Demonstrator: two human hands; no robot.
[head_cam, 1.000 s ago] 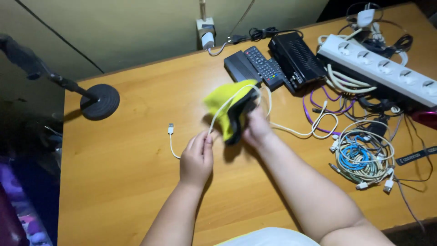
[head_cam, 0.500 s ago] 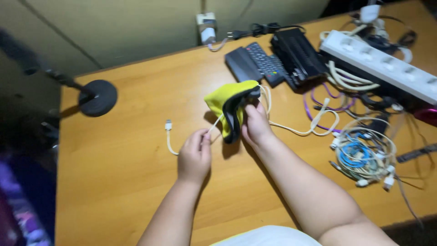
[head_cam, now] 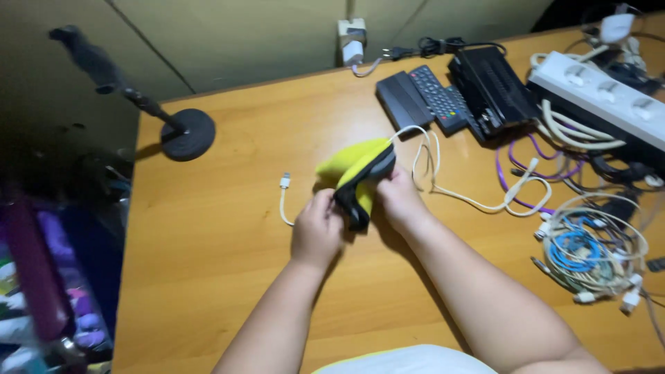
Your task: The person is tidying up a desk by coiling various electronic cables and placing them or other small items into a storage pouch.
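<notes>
Yellow soft cloth with black edge (head_cam: 355, 168) is above the orange wooden table (head_cam: 208, 235), gripped tightly by left hand (head_cam: 317, 232) and right hand (head_cam: 400, 199), around a white thin cable (head_cam: 424, 149).

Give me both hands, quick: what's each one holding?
Left hand: closed on the cloth.
Right hand: closed on the same cloth.
</notes>
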